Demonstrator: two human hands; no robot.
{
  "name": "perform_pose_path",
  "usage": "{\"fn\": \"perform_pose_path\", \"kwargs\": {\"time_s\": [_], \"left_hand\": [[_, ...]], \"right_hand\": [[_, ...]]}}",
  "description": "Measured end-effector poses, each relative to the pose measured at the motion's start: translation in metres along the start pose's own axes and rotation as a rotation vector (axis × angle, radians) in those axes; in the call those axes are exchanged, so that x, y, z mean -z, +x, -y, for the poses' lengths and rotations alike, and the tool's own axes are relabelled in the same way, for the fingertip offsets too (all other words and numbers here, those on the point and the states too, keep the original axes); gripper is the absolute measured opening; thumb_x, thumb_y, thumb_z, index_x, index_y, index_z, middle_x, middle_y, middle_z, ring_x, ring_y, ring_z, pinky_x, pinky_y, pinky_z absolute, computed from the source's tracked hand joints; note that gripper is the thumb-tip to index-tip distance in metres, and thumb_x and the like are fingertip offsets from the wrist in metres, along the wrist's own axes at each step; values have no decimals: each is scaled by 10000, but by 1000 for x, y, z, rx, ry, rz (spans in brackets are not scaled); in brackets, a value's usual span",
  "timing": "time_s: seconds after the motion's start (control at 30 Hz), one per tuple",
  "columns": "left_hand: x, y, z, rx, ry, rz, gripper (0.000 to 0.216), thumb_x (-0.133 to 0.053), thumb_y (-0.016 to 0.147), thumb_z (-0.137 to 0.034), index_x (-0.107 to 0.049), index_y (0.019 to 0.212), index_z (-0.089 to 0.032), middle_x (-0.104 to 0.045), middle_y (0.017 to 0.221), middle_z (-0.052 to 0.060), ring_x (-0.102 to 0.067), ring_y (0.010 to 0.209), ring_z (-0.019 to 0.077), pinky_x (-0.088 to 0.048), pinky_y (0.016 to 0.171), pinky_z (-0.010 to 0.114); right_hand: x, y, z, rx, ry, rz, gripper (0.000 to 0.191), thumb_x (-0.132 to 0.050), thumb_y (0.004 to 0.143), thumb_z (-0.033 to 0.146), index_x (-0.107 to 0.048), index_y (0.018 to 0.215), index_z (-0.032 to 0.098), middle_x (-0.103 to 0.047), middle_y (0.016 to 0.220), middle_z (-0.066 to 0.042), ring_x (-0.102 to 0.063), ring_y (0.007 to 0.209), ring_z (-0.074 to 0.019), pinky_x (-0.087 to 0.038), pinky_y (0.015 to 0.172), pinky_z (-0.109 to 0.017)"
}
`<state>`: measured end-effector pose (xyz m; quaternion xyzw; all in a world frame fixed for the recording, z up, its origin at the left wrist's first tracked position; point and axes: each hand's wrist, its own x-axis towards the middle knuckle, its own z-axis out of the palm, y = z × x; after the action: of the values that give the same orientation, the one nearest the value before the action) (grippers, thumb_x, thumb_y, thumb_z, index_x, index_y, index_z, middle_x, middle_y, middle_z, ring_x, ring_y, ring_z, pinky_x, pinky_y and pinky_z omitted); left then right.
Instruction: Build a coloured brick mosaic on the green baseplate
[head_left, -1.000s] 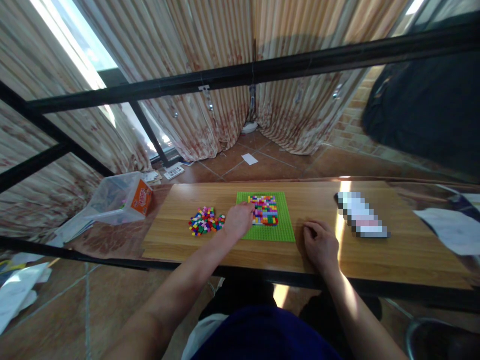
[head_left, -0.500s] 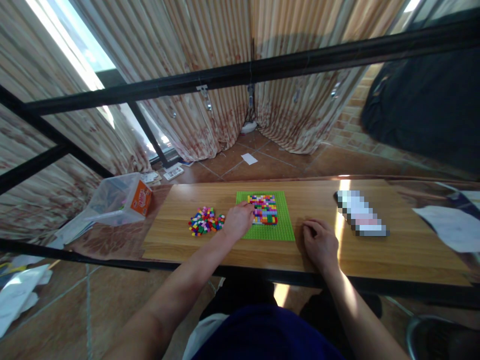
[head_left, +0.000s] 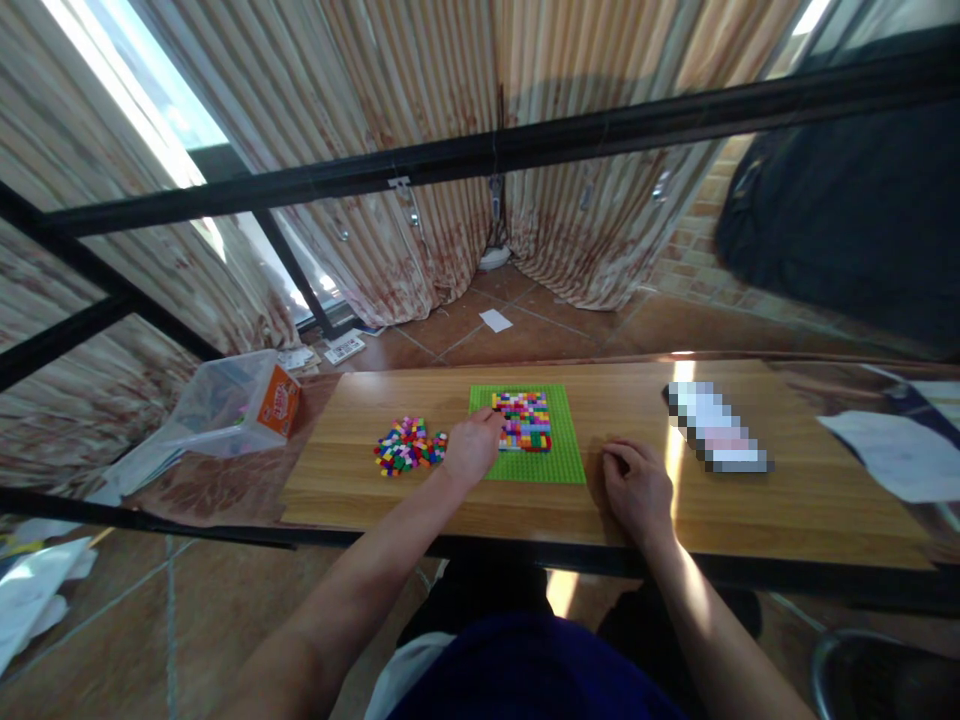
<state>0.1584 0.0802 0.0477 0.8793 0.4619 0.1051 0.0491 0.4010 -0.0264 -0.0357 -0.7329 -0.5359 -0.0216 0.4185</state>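
Note:
A green baseplate [head_left: 559, 455] lies on the wooden table [head_left: 750, 510], with a patch of small coloured bricks [head_left: 523, 420] pressed onto its middle. My left hand [head_left: 471, 448] rests on the plate's left edge, fingers curled together at the patch's left side; whether a brick is pinched in them is hidden. A loose pile of coloured bricks [head_left: 405, 445] sits just left of that hand. My right hand [head_left: 637, 488] lies on the table to the right of the plate, fingers curled under, with nothing visible in it.
A blurred-out flat object [head_left: 716, 428] lies at the table's right. White paper [head_left: 885, 455] is at the far right. A clear plastic bin with an orange box [head_left: 240, 402] sits left of the table. A black frame bar [head_left: 525, 145] crosses overhead.
My left hand has drawn back slightly toward me along the plate's left edge. The right hand has stayed where it was.

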Motion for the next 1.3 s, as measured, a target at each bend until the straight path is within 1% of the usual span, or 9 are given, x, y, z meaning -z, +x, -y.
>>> {"fn": "perform_pose_path", "kwargs": {"time_s": [0.2, 0.43, 0.57, 0.73, 0.83, 0.93, 1.0, 1.07, 1.3], "left_hand": [[-16, -7, 7, -13, -35, -63, 261, -429, 1018, -208, -689, 1011, -182, -682, 1070, 73, -654, 956, 181, -523, 843, 281], [-34, -20, 9, -68, -121, -212, 280, -430, 998, -156, -657, 1162, -159, -643, 1185, 107, -628, 1088, 196, -536, 970, 332], [-38, -20, 7, -53, -137, -224, 301, -413, 985, -121, -658, 1155, -156, -639, 1193, 107, -624, 1104, 202, -544, 986, 351], [-42, -20, 7, -52, -165, -245, 297, -418, 984, -132, -656, 1161, -140, -639, 1206, 125, -617, 1134, 227, -535, 1019, 385], [-42, -28, 7, -60, -210, -284, 338, -418, 966, -110, -625, 1233, -132, -629, 1236, 142, -609, 1154, 243, -536, 1026, 407], [-40, -44, 9, -39, -263, -366, 396, -415, 958, -106, -568, 1323, -133, -613, 1279, 153, -587, 1202, 249, -524, 1054, 425], [-38, -57, 13, -3, -288, -417, 394, -422, 961, -115, -564, 1326, -153, -617, 1281, 144, -588, 1208, 242, -523, 1061, 430], [-36, -69, 21, 35, -292, -446, 362, -441, 959, -123, -588, 1285, -174, -634, 1258, 130, -599, 1202, 236, -528, 1056, 430], [-25, -100, 61, 167, -239, -483, 260, -512, 907, -91, -652, 1106, -185, -678, 1116, 99, -641, 1103, 223, -550, 994, 402]], "right_hand": [[1, 1, 2, 0, -7, -5, 279, -503, 891, 335, -740, 882, 189, -711, 1002, -117, -623, 964, -248, -512, 909, -419], [0, 0, 0, -8, -14, 0, 280, -500, 884, 335, -738, 888, 187, -711, 1014, -121, -622, 981, -256, -513, 911, -430], [0, 0, 0, -2, -12, -5, 283, -500, 884, 337, -737, 886, 184, -711, 1012, -119, -625, 975, -253, -511, 913, -425], [-1, 0, -2, -11, -20, -3, 299, -495, 883, 355, -739, 886, 181, -714, 1026, -118, -637, 974, -254, -518, 906, -421], [-3, 0, -5, -4, -25, -6, 311, -492, 881, 363, -742, 887, 179, -717, 1028, -119, -643, 978, -258, -520, 907, -421], [-4, -1, -8, 0, -28, -10, 313, -495, 878, 366, -744, 887, 178, -719, 1023, -118, -648, 980, -261, -523, 901, -415], [-4, -1, -8, -3, -39, -12, 315, -496, 879, 371, -746, 889, 180, -721, 1026, -116, -648, 981, -265, -524, 897, -416], [-3, -1, -7, 0, -51, -11, 315, -499, 880, 375, -747, 888, 181, -722, 1023, -116, -648, 974, -267, -524, 890, -417], [0, -1, -7, 24, -35, -25, 289, -518, 867, 373, -741, 867, 189, -725, 995, -105, -654, 956, -262, -526, 872, -402]]}}
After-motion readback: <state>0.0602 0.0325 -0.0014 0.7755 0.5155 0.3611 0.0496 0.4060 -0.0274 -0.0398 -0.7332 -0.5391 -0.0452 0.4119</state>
